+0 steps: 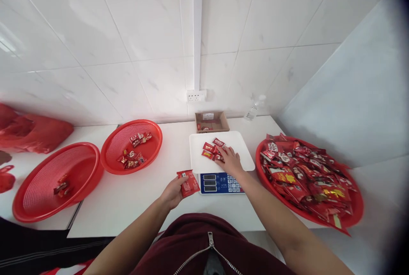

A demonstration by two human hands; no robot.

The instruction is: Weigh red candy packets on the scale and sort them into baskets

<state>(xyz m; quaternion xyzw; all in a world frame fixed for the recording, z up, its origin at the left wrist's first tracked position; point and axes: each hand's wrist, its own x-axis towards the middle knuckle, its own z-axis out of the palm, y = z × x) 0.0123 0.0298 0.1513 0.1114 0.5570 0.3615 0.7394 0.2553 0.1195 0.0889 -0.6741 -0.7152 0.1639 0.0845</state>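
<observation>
My left hand [173, 190] is closed on a flat red candy packet [190, 184], with the thumb on its face, just left of the scale's keypad. On the white scale pan [200, 166] lie several small red wrapped candies [208, 147]. Over their right side reaches my right hand [230, 162], fingers apart and bent down at the candies. Its fingertips touch or nearly touch a wrapper, and part of that wrapper is hidden. In front of the pan shows the scale's blue panel [217, 189] with displays and keys.
A red basket [359, 206] heaped with red candy packets stands at the right. To the left are two red baskets [107, 162] [22, 209] with a few candies each. Behind the scale sit a small cardboard box [223, 126] and a clear bottle [252, 112]. Red bags [47, 134] lie far left.
</observation>
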